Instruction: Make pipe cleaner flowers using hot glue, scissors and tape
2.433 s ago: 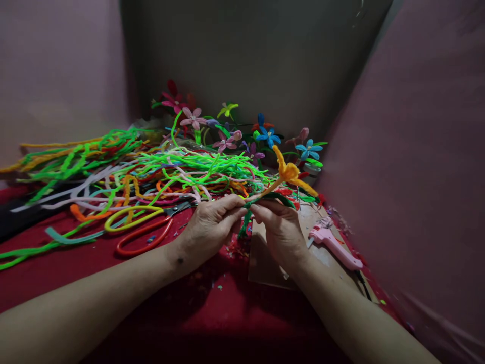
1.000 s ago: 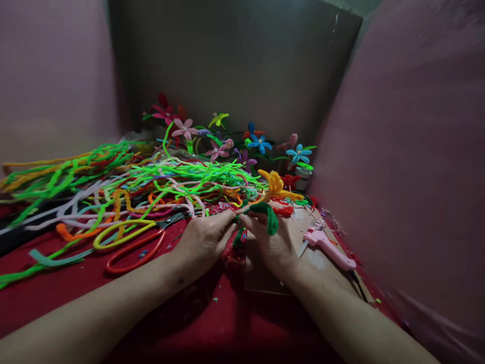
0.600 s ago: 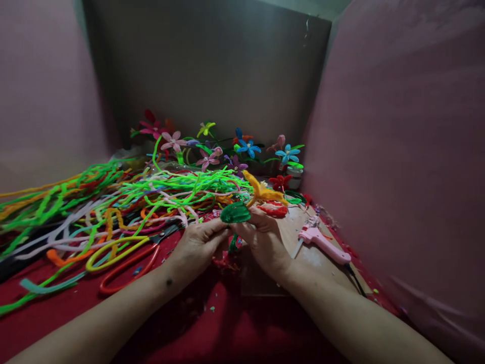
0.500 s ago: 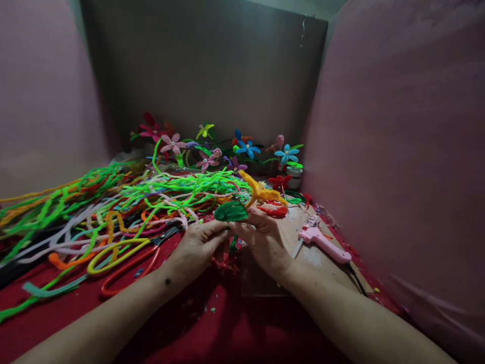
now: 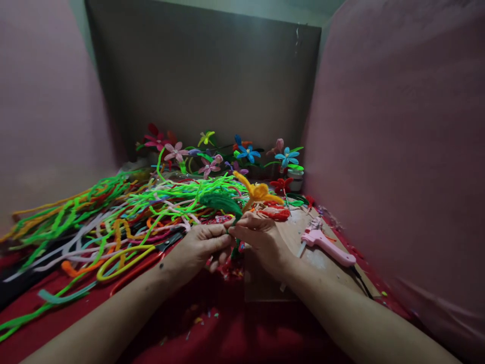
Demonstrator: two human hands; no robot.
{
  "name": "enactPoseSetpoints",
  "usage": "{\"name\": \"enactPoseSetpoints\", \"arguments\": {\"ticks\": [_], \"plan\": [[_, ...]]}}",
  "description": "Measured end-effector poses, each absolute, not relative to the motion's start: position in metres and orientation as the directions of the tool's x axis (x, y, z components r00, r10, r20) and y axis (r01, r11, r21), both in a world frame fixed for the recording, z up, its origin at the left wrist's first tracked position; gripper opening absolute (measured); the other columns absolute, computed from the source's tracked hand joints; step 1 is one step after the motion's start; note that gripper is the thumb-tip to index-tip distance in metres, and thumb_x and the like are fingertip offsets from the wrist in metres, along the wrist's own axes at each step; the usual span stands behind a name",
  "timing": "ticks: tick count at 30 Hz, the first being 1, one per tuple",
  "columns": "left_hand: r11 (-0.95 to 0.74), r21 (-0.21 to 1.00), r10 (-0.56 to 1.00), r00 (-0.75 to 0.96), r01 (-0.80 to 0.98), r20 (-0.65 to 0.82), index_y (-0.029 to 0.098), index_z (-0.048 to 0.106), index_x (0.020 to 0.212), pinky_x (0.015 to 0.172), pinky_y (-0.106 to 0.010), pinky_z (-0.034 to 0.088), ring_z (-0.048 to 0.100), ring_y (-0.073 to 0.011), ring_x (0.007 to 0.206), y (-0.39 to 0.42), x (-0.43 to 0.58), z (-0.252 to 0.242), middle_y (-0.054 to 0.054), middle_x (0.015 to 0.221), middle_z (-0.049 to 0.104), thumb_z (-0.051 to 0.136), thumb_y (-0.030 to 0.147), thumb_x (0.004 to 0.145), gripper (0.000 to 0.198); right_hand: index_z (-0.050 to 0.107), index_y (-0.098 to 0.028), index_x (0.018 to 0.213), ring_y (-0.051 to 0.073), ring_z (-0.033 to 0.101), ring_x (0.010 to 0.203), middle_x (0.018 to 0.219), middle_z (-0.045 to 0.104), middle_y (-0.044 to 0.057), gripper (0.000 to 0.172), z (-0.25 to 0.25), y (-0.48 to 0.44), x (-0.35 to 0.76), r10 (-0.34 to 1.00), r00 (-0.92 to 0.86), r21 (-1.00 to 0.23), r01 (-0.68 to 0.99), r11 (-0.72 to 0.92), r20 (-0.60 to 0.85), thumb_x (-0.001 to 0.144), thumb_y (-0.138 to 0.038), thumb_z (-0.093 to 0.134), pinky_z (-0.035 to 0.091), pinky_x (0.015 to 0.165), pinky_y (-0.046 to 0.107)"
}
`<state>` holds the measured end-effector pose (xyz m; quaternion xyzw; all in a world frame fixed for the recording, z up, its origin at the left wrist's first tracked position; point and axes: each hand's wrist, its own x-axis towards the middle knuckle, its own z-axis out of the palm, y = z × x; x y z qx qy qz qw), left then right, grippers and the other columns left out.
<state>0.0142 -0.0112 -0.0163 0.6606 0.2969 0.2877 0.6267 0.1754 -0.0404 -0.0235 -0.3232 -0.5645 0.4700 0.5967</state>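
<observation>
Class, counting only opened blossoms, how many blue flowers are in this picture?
2: the darker blue flower stands beyond the held orange flower; the lighter blue flower is farther right, near the small jar. Others may be hidden behind these.

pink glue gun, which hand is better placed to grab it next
Likely the right hand: the pink glue gun lies near its wrist, while the left hand is nearer the scissors. Both hands look occupied.
</observation>
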Motion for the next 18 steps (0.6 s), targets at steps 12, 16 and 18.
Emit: {"name": "enactPoseSetpoints", "arguments": {"ticks": [12,16,18], "plan": [[0.268,0.946,0.599,0.800,-0.184,-0.014,0.012,0.062,0.066,0.035,-0.017,0.021,0.031,-0.0033,0.028,-0.0124,0.0161,-0.0223,0.003,0.038,0.049,0.070,0.038,0.073,0.028,0.073,-0.021,0.067,0.014,0.053,0.069,0.067,0.060,-0.001,0.009,-0.0162,-0.0450,0.1737,0.933,-0.207,-0.924,-0.311,0.223,0.295,0.069,-0.030,0.072,0.044,0.068,0.029],[0.272,0.946,0.533,0.846,-0.178,0.006,0.012,0.062,0.064,0.034,-0.018,0.019,0.027,-0.0032,0.028,-0.0100,0.0132,-0.0253,0.004,0.034,0.042,0.068,0.039,0.074,0.029,0.075,-0.022,0.069,0.017,0.058,0.079,0.072,0.064,0.001,0.011,-0.0174,-0.0459,0.1726,0.922,-0.212,-0.918,-0.307,0.252,0.324,0.067,-0.033,0.074,0.047,0.075,0.031],[0.271,0.950,0.511,0.860,-0.159,-0.002,0.012,0.063,0.064,0.035,-0.019,0.018,0.026,-0.0034,0.028,-0.0098,0.0114,-0.0267,0.004,0.034,0.041,0.066,0.037,0.074,0.027,0.075,-0.023,0.071,0.018,0.059,0.086,0.080,0.066,0.002,0.014,-0.0210,-0.0450,0.1719,0.913,-0.210,-0.918,-0.269,0.290,0.350,0.067,-0.036,0.074,0.047,0.077,0.031]]}}
